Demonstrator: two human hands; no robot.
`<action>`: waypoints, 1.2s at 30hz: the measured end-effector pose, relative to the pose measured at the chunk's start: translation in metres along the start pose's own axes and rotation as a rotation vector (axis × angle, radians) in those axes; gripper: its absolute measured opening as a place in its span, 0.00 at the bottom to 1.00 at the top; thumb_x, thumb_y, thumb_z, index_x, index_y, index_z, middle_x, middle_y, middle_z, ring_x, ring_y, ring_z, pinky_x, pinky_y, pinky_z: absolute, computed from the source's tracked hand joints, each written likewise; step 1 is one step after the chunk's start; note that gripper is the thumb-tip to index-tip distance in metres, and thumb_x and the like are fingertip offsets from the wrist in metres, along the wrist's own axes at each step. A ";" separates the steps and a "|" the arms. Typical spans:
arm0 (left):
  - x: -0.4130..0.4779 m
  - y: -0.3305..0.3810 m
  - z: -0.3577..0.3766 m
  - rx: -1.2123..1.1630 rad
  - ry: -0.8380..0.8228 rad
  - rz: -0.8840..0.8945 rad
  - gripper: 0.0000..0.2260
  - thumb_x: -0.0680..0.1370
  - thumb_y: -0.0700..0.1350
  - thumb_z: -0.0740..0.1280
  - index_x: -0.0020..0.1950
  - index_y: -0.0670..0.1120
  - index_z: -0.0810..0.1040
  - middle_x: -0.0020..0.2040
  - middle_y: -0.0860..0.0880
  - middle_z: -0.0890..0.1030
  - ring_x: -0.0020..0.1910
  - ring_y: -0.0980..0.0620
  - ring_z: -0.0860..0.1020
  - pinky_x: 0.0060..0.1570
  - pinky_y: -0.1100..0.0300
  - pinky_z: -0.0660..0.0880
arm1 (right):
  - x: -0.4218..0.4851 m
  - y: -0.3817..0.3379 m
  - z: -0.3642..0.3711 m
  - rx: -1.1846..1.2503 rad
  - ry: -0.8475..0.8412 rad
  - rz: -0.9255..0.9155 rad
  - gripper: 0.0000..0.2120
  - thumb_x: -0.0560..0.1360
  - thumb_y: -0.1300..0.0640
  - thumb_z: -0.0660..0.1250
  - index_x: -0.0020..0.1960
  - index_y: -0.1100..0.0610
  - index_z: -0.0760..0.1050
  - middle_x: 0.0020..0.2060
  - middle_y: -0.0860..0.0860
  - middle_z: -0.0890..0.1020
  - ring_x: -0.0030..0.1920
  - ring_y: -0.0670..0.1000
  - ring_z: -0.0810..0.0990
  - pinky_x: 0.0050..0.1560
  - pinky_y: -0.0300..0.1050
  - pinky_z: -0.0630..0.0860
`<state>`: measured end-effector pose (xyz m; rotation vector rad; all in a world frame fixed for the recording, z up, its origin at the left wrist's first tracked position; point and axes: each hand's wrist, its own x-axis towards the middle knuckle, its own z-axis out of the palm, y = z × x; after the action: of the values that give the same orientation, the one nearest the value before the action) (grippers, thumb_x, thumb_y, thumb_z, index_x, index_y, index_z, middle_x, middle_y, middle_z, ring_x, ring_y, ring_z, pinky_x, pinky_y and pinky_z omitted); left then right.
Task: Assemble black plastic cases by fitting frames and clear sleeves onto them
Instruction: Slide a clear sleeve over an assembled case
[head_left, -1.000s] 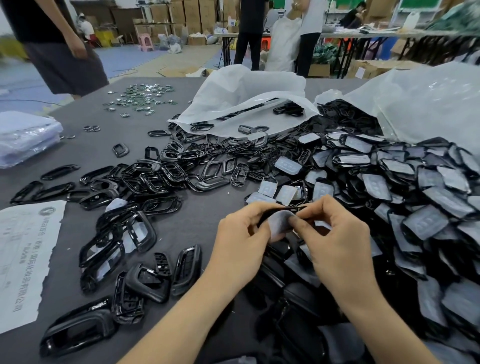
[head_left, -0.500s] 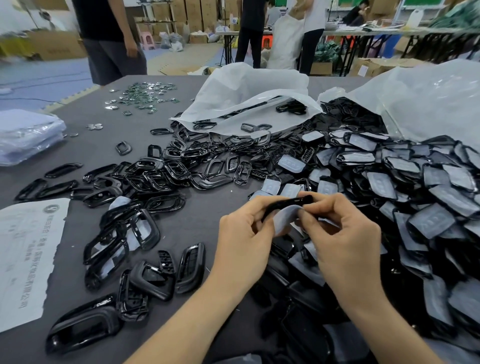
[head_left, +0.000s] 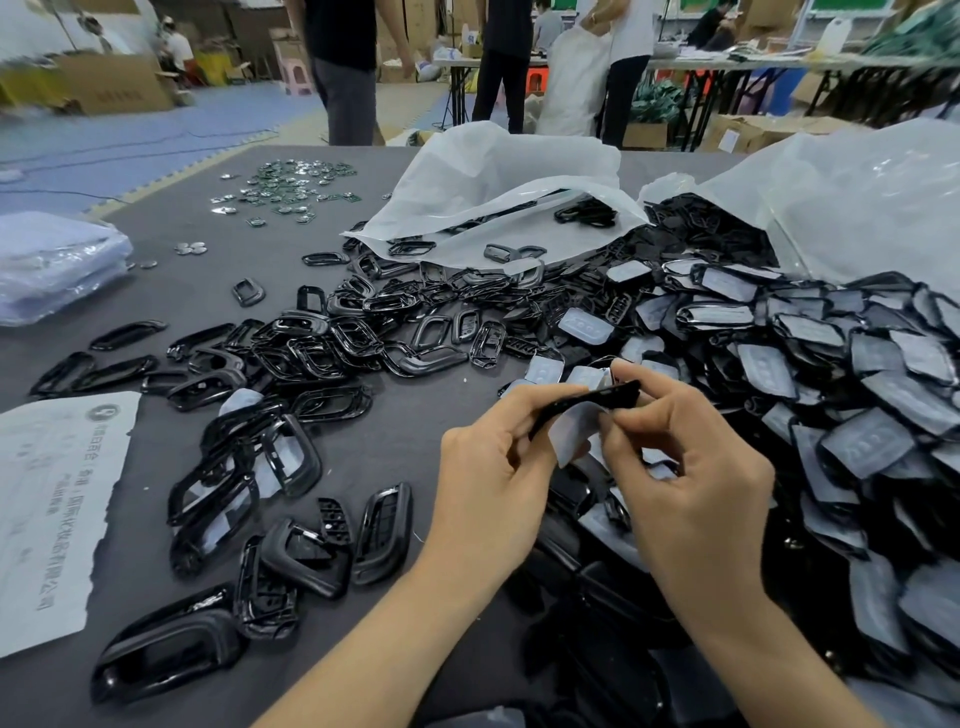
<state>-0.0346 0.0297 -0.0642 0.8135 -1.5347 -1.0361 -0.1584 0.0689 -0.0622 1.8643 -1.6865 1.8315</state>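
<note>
1. Hands at centre: left hand (head_left: 488, 483) pinches case (head_left: 587, 401) by its 9 o'clock end, fingers curled.
2. Right hand (head_left: 691, 483) pinches the 3 o'clock end and the sleeve (head_left: 574, 435) hanging at 6 o'clock.
3. Best practice, likely: seat one sleeve edge first, then press along.

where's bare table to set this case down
A bare strip of table lies between the frame pile and the left hand; another runs between the metal discs and that pile. To the right, sleeved cases cover it.
</note>
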 end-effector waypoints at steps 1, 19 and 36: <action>0.000 0.000 0.000 -0.008 -0.003 -0.003 0.12 0.76 0.42 0.68 0.53 0.59 0.81 0.42 0.40 0.83 0.39 0.33 0.77 0.44 0.33 0.75 | 0.000 0.000 0.000 -0.013 -0.001 -0.012 0.04 0.72 0.66 0.72 0.41 0.63 0.77 0.55 0.50 0.82 0.44 0.44 0.82 0.39 0.41 0.78; 0.008 0.000 -0.012 -0.477 -0.369 -0.372 0.10 0.77 0.33 0.63 0.54 0.42 0.80 0.49 0.43 0.85 0.49 0.49 0.84 0.49 0.60 0.80 | 0.017 0.009 -0.009 0.534 -0.197 0.603 0.16 0.71 0.73 0.67 0.36 0.53 0.81 0.32 0.48 0.82 0.35 0.45 0.78 0.37 0.33 0.76; 0.009 0.000 -0.008 -0.365 -0.244 -0.365 0.12 0.82 0.35 0.58 0.53 0.44 0.80 0.45 0.47 0.86 0.45 0.49 0.85 0.41 0.63 0.80 | 0.016 0.010 -0.010 0.531 -0.216 0.635 0.06 0.73 0.64 0.70 0.45 0.55 0.82 0.38 0.59 0.84 0.39 0.55 0.83 0.44 0.47 0.82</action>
<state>-0.0286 0.0204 -0.0604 0.7412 -1.3602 -1.6803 -0.1769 0.0613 -0.0540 1.8794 -2.2339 2.6116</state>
